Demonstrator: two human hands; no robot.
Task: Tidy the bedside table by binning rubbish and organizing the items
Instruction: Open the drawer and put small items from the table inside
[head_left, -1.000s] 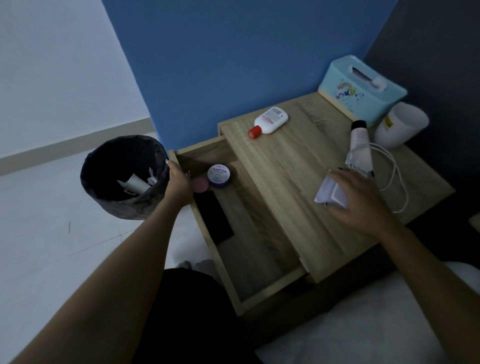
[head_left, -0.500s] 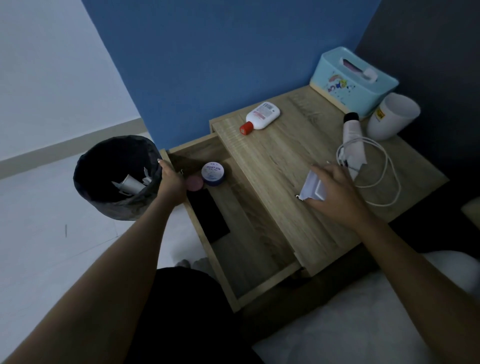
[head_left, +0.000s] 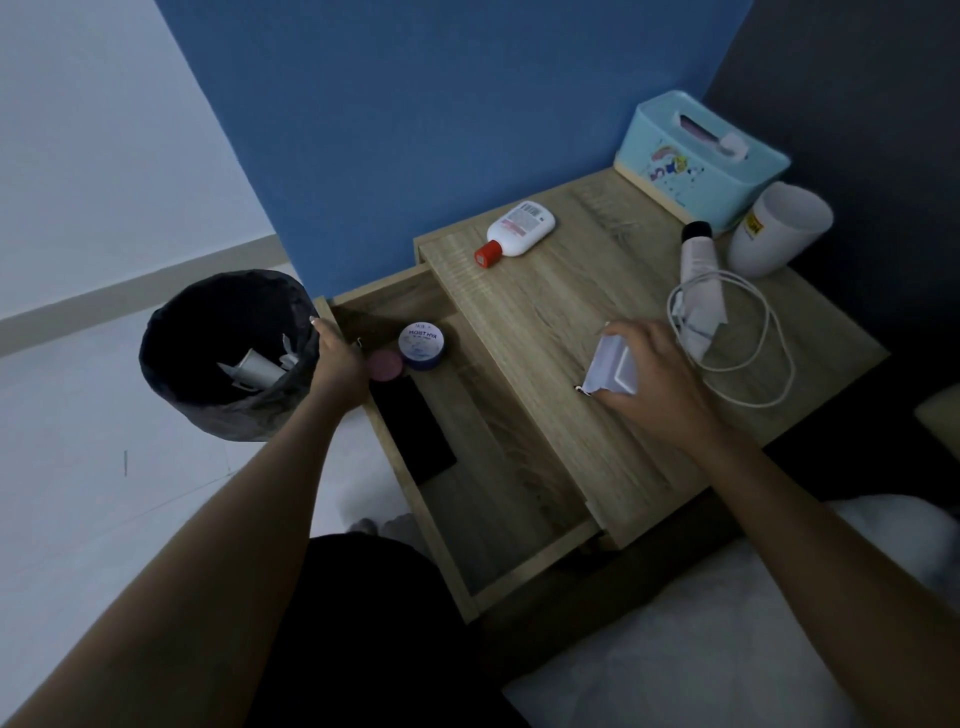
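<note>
My right hand (head_left: 660, 384) grips a small white packet (head_left: 613, 366) just above the middle of the wooden bedside table top (head_left: 545, 322). My left hand (head_left: 337, 358) holds the front board of the open drawer (head_left: 498, 530), thumb outside and fingers inside. Beside those fingers, inside the drawer, lie a pink round lid (head_left: 387, 365), a purple-rimmed cream jar (head_left: 422, 344) and a black phone (head_left: 413, 434). A black-lined bin (head_left: 228, 353) with white rubbish stands on the floor just left of the drawer.
On the table top lie a white bottle with a red cap (head_left: 517, 231), a white tube with a black cap (head_left: 698, 280) and a white cable (head_left: 748, 338). A light-blue tissue box (head_left: 696, 156) and a white cup (head_left: 774, 228) stand at the back right. White bedding (head_left: 727, 649) is at the lower right.
My right hand has carried the white packet leftwards, away from the tube and cable towards the table's middle. My left hand has stayed on the drawer front.
</note>
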